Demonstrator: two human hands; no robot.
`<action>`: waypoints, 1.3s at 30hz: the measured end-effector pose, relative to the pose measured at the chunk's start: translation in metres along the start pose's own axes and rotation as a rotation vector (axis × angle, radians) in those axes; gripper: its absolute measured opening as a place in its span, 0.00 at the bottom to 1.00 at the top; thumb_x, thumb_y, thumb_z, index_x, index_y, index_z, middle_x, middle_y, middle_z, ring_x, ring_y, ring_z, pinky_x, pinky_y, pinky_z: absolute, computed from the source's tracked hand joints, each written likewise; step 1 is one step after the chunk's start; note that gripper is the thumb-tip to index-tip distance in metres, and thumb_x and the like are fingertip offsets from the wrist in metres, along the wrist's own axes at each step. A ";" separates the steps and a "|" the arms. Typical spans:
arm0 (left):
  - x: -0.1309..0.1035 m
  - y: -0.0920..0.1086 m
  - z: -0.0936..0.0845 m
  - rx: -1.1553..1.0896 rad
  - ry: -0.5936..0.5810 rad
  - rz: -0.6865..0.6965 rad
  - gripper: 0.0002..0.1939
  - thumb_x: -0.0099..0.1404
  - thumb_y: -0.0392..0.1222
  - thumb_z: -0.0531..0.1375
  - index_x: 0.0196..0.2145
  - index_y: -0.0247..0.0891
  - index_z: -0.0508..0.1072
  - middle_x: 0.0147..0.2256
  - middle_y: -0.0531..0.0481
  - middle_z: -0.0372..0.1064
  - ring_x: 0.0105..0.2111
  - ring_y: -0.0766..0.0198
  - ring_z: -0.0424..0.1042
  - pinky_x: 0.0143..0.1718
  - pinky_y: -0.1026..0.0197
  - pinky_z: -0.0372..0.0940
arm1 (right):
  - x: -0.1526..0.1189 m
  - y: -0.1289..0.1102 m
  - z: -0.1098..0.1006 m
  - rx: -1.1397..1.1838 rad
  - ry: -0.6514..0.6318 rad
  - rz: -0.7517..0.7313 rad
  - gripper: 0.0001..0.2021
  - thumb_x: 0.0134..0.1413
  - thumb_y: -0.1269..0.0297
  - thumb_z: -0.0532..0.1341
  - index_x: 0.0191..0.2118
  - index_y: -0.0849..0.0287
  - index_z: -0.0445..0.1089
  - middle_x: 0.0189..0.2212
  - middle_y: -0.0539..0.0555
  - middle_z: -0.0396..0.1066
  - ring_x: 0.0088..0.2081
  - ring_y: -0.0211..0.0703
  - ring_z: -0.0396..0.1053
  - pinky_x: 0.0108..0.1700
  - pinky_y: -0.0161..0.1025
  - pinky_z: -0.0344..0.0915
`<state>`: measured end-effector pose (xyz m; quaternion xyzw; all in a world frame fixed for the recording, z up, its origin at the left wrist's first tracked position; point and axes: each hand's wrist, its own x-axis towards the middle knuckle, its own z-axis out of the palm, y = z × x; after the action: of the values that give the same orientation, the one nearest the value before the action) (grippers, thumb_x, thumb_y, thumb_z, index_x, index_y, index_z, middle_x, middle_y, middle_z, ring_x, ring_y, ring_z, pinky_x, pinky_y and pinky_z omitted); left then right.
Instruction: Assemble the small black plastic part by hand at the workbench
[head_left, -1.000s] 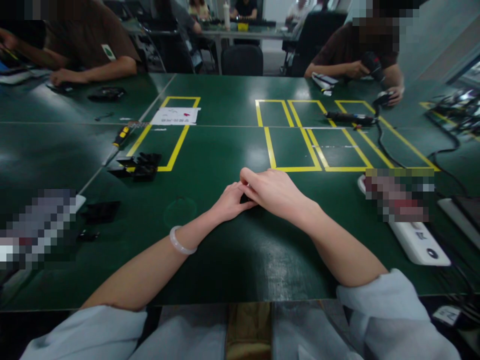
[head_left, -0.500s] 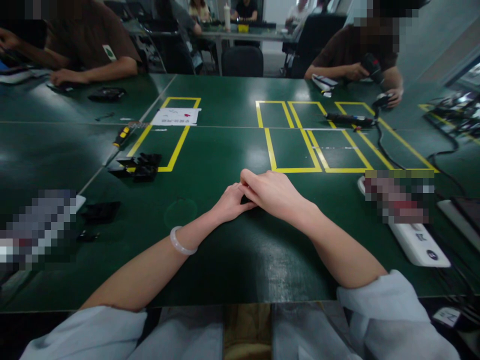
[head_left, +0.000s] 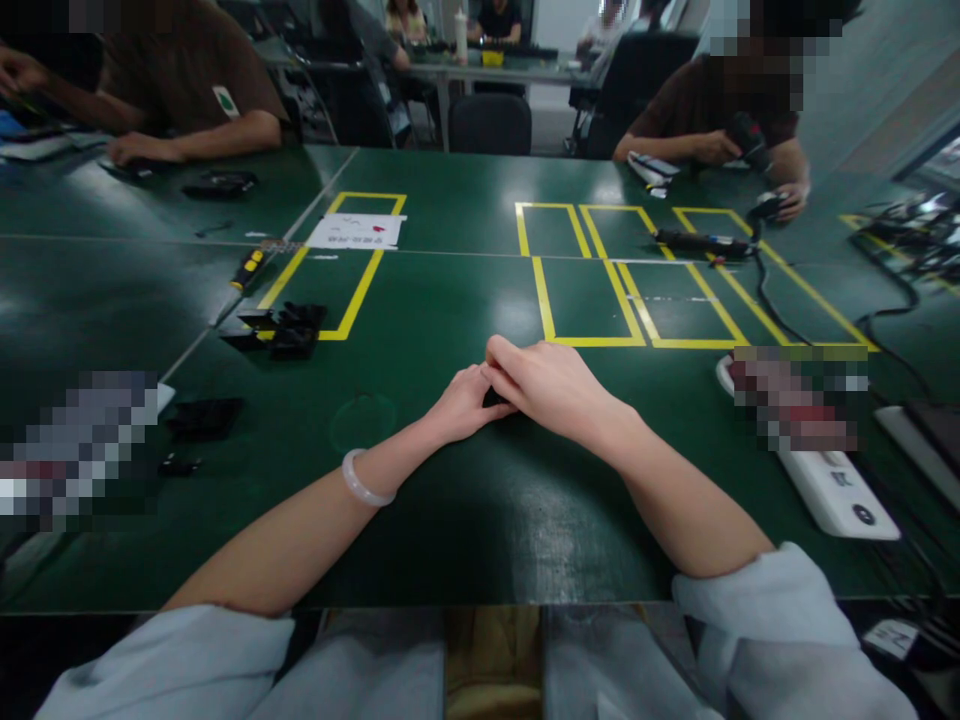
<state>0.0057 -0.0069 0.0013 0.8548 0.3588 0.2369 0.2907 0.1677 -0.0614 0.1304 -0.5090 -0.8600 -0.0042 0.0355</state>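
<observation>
My left hand (head_left: 466,402) and my right hand (head_left: 551,388) meet over the middle of the green table (head_left: 450,540). The fingers of both are curled and pressed together at the tips, the right hand partly covering the left. Whether anything small sits between them is hidden. A pale bracelet (head_left: 363,480) circles my left wrist. Beyond my hands, yellow tape outlines (head_left: 592,341) mark the tabletop. Left of them lie black plastic parts (head_left: 294,330) and a yellow-and-black screwdriver (head_left: 249,267).
A white sheet (head_left: 356,231) lies at the back left. White power strips, partly blurred out, stand at left and right (head_left: 847,495). A black tool (head_left: 705,243) with a cable lies at the back right. Two people sit across, one holding a dark power tool (head_left: 750,142).
The view has shifted very slightly. My hands keep the same joined pose.
</observation>
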 end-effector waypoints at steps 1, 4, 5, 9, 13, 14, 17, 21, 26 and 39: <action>0.000 0.000 0.000 -0.001 -0.001 -0.006 0.16 0.65 0.50 0.65 0.46 0.38 0.74 0.50 0.42 0.75 0.53 0.44 0.72 0.54 0.42 0.68 | 0.000 0.000 0.000 -0.008 -0.002 0.002 0.15 0.73 0.57 0.46 0.48 0.58 0.66 0.33 0.55 0.79 0.34 0.46 0.76 0.30 0.39 0.46; 0.000 0.000 0.000 -0.008 0.002 -0.009 0.17 0.65 0.50 0.66 0.46 0.38 0.74 0.50 0.41 0.75 0.53 0.43 0.72 0.54 0.41 0.68 | 0.001 0.000 0.001 -0.029 -0.005 0.008 0.15 0.73 0.58 0.46 0.48 0.58 0.66 0.33 0.56 0.79 0.33 0.46 0.76 0.30 0.39 0.46; 0.000 0.001 -0.001 -0.012 0.003 -0.007 0.17 0.64 0.50 0.66 0.45 0.38 0.74 0.50 0.41 0.75 0.52 0.42 0.72 0.54 0.41 0.68 | 0.001 0.000 0.001 -0.030 -0.005 0.009 0.14 0.73 0.59 0.46 0.49 0.58 0.66 0.33 0.55 0.79 0.33 0.46 0.76 0.30 0.39 0.46; 0.001 0.001 -0.001 -0.047 -0.001 0.026 0.17 0.65 0.51 0.65 0.46 0.38 0.74 0.50 0.42 0.75 0.53 0.43 0.72 0.54 0.42 0.67 | 0.001 0.000 0.000 -0.002 -0.010 0.019 0.14 0.72 0.63 0.46 0.50 0.58 0.66 0.33 0.55 0.79 0.32 0.44 0.74 0.30 0.39 0.47; 0.001 0.000 -0.001 -0.045 0.011 0.020 0.18 0.64 0.50 0.66 0.48 0.38 0.73 0.51 0.42 0.74 0.53 0.44 0.72 0.56 0.42 0.67 | 0.000 0.000 -0.001 0.051 0.007 0.012 0.12 0.70 0.64 0.48 0.50 0.58 0.66 0.35 0.54 0.79 0.33 0.43 0.74 0.30 0.39 0.48; 0.001 0.000 -0.001 -0.042 0.008 0.015 0.18 0.64 0.50 0.66 0.48 0.38 0.73 0.51 0.42 0.74 0.53 0.44 0.72 0.55 0.42 0.67 | 0.000 0.000 -0.001 0.055 0.012 0.008 0.12 0.70 0.65 0.48 0.50 0.58 0.66 0.35 0.54 0.79 0.33 0.43 0.74 0.30 0.38 0.48; 0.000 -0.001 0.001 -0.035 0.003 0.004 0.17 0.65 0.50 0.65 0.46 0.38 0.74 0.50 0.42 0.75 0.53 0.44 0.72 0.55 0.42 0.67 | 0.000 -0.001 0.000 0.041 0.009 -0.002 0.13 0.72 0.61 0.47 0.50 0.58 0.66 0.35 0.55 0.79 0.33 0.44 0.74 0.30 0.39 0.48; 0.000 -0.002 0.001 -0.025 -0.001 0.000 0.16 0.65 0.51 0.65 0.44 0.38 0.75 0.49 0.41 0.75 0.52 0.43 0.72 0.54 0.42 0.68 | 0.001 -0.002 0.001 -0.004 -0.004 0.007 0.15 0.73 0.56 0.47 0.49 0.58 0.66 0.34 0.55 0.79 0.34 0.46 0.75 0.30 0.39 0.47; 0.001 0.001 -0.001 -0.050 -0.002 0.028 0.17 0.65 0.50 0.65 0.46 0.38 0.74 0.51 0.42 0.75 0.53 0.43 0.72 0.55 0.42 0.67 | 0.002 0.000 0.003 -0.011 -0.008 0.002 0.12 0.72 0.63 0.46 0.50 0.58 0.64 0.34 0.55 0.79 0.33 0.45 0.75 0.30 0.39 0.48; 0.000 0.001 -0.001 -0.026 -0.004 -0.002 0.16 0.65 0.50 0.64 0.46 0.39 0.74 0.50 0.42 0.75 0.53 0.42 0.72 0.54 0.42 0.68 | 0.001 -0.004 0.001 -0.009 -0.034 0.009 0.14 0.74 0.58 0.45 0.51 0.58 0.63 0.35 0.56 0.79 0.35 0.46 0.76 0.30 0.39 0.49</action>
<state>0.0056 -0.0072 0.0021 0.8511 0.3559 0.2396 0.3025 0.1641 -0.0624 0.1299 -0.5131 -0.8581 0.0005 0.0185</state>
